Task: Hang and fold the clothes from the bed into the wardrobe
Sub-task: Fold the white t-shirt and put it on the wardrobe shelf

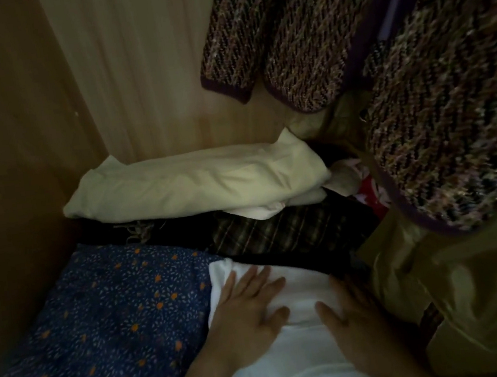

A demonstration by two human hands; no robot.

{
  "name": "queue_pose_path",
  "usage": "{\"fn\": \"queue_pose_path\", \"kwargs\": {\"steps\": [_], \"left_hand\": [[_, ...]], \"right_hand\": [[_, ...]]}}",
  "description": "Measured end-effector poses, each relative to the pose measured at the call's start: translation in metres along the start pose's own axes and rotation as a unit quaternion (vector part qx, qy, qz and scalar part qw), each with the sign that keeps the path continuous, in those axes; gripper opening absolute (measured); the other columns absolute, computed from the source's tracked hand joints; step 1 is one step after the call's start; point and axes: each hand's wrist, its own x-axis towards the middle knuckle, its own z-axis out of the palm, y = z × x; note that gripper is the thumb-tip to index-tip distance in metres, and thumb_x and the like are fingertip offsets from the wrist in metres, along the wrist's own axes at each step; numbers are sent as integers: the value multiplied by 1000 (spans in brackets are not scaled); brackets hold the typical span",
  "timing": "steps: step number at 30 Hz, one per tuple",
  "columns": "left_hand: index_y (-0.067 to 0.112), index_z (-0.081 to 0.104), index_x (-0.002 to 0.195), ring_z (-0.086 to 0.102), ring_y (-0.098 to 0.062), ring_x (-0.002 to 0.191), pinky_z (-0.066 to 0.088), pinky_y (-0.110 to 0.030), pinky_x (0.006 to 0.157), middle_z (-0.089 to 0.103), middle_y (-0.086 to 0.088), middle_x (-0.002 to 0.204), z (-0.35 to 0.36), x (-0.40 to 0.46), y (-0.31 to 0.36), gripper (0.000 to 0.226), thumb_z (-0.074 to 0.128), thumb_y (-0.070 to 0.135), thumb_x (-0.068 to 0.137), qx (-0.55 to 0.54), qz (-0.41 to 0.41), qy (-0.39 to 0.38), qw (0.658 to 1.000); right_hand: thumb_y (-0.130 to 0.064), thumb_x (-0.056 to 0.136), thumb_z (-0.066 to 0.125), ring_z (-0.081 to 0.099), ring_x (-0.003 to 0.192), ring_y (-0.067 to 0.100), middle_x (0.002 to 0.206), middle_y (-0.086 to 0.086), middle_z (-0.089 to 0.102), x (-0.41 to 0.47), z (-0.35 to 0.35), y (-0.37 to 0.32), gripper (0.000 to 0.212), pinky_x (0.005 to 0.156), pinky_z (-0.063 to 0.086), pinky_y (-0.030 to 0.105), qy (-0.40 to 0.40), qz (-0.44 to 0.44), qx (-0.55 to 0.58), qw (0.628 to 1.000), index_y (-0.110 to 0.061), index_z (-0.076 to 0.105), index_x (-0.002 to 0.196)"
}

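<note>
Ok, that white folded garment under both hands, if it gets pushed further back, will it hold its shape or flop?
Probably floppy: the white folded garment is thin cloth, creased where the left hand and right hand press flat on it. It looks light, so it should slide easily. The fold may bunch against the dark plaid fabric behind it.

two hands (250, 308), one hanging jacket (415, 71), four folded garments (196, 185)

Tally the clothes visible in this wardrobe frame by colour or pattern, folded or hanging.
White, folded, under both hands: 1
Blue floral, folded: 1
Cream, folded: 1
Dark plaid, folded: 1
Tweed jacket, hanging: 1
Khaki garment, right: 1
Total: 6; the red-and-pink heap is unclear.
</note>
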Motion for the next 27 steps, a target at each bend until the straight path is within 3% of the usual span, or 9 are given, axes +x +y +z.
{"fn": "queue_pose_path", "kwargs": {"steps": [2,7,10,12,14,17,19,22,27], "left_hand": [[45,33,146,4,-4,149,-12,-33,119,16,19,158,3,8,8,69,14,67,84,22,-5,5,1000],[41,51,136,26,-3,143,-9,-23,115,40,12,151,2,24,10,65,21,62,83,-32,-19,53,998],[41,48,138,16,-1,146,2,-35,121,32,15,155,-6,6,8,56,32,63,89,-49,39,47,997],[46,35,145,3,-6,149,3,-42,121,15,18,160,-11,-19,4,66,40,74,85,-26,105,10,994],[43,22,151,6,-20,151,13,-55,119,10,9,163,-8,-46,-3,81,39,81,82,64,143,2,988],[31,18,155,19,-40,146,39,-67,99,17,-9,162,6,-67,-7,83,57,58,88,177,165,33,970],[30,14,156,15,-41,147,37,-68,100,13,-10,163,10,-65,-7,87,54,63,86,172,163,40,971],[34,9,156,11,-39,148,30,-64,106,9,-6,164,8,-50,-4,106,48,84,71,156,137,1,978],[38,7,155,9,-33,149,38,-58,106,11,-1,164,7,-36,-4,105,50,81,70,136,126,-19,982]], "right_hand": [[-63,94,26,6,147,18,161,-2,3,6,-4,7,71,118,14,37,-8,29,41,999,-30,4,153],[-63,91,30,40,132,21,149,1,37,23,-2,0,67,106,38,37,71,23,68,995,-25,30,147],[-60,92,30,44,128,18,144,-1,42,6,-7,-8,60,101,43,36,182,-105,45,977,-23,42,138],[-69,88,37,46,128,17,141,-3,47,-18,-4,-8,64,101,41,38,216,-218,37,951,-24,50,132],[-80,71,54,41,131,22,150,-1,40,-39,9,-2,85,100,38,48,210,-271,-52,938,-25,49,136],[-84,53,60,37,134,33,154,6,34,-49,27,9,110,96,30,59,161,-287,-163,930,-23,42,143],[-86,54,53,36,135,36,152,8,36,-43,26,12,113,94,26,62,151,-291,-189,925,-22,37,146],[-84,48,59,36,136,34,150,8,39,-28,16,14,117,96,26,58,110,-274,-204,933,-22,37,146],[-80,43,68,34,138,31,151,7,38,-20,12,14,122,99,27,55,84,-251,-186,946,-24,35,146]]}}
